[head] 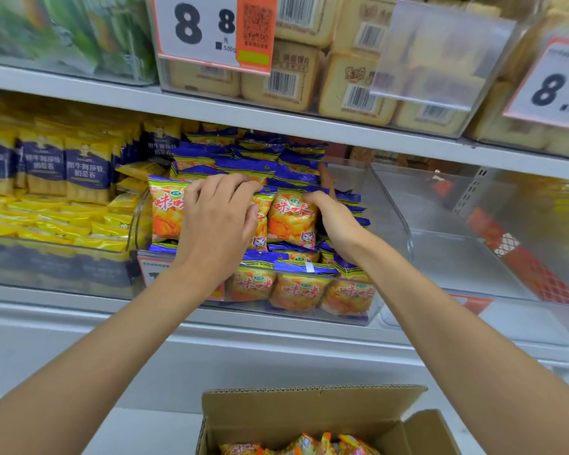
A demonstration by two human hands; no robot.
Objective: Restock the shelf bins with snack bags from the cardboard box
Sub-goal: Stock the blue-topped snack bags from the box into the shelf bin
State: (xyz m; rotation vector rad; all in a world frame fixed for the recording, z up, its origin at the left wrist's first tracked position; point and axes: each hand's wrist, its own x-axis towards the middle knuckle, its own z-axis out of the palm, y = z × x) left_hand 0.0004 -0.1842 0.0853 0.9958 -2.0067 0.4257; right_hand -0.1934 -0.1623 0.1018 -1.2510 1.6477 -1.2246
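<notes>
Cardboard box (pixel 309 412): set lowest in the head view, below the shelf; plain brown corrugated board, flaps opened outward, the fluted edge exposed along the rear flap.
Snack bags (pixel 306 444): a few are seen inside the box, glossy orange and yellow film, crinkled.
Left arm: bare, stretched forward and upward from the lower left corner.
Left hand (pixel 217 221): laid over the left bag (pixel 166 208); the fingers are curled over the top seam and the thumb is pressed on the front, so the bag is gripped.
Right arm: bare, extended from the lower right, wrist bent inward.
Right hand (pixel 335 221): curled round the right edge of the right bag (pixel 291 218), thumb at the top, fingers hidden behind it.
Both bags: held upright side by side on top of the pile in the bin; pillow-shaped, orange fronts with red characters, blue crimped seams, a cat printed low on the right one.
Bin (pixel 388 205): clear hard plastic with rounded corners, on the middle shelf, packed with the same bags, which are seen through its front wall.
Neighbouring bin (pixel 457 257): clear plastic, just right of the packed one.
Yellow packets (pixel 86 172): stacked left of the bin, blue labels.
Beige packets (pixel 352 87): blocky, barcoded, on the upper shelf.
Price card (pixel 194 27): white, large black digits.
</notes>
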